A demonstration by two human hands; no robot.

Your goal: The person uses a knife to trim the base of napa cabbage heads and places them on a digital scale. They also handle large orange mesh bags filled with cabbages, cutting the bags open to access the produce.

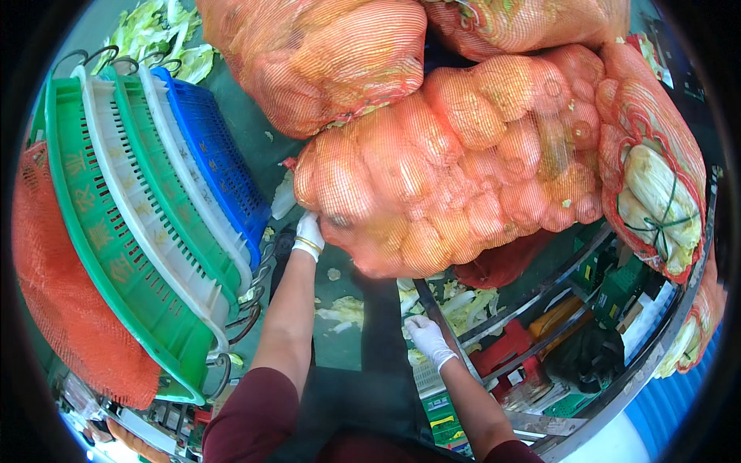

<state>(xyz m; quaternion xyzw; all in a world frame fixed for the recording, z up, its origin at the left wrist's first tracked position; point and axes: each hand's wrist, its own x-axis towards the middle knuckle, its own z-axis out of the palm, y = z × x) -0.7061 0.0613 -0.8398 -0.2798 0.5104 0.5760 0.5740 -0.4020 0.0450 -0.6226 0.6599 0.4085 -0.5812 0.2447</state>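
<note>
An orange mesh sack (446,185) bulging with thick, rounded, pale root vegetables lies in front of me. My left hand (310,234), in a white glove with a yellow band at the wrist, grips the sack's lower left end; its fingertips are partly hidden. Below the sack, my right hand (428,341), gloved in white too, has its fingers curled together. Nothing shows in it, and it is apart from the sack. Beside it runs a dark metal bar (443,315). Loose cabbage leaves (341,312) are scattered on the green surface between my arms.
Nested green, white and blue plastic baskets (133,231) with wire handles stand left, beside red-orange netting (69,278). Another mesh sack (324,58) lies beyond. At right, a sack of napa cabbage (660,197) is tied with green string. A curved metal edge (654,370) borders crates.
</note>
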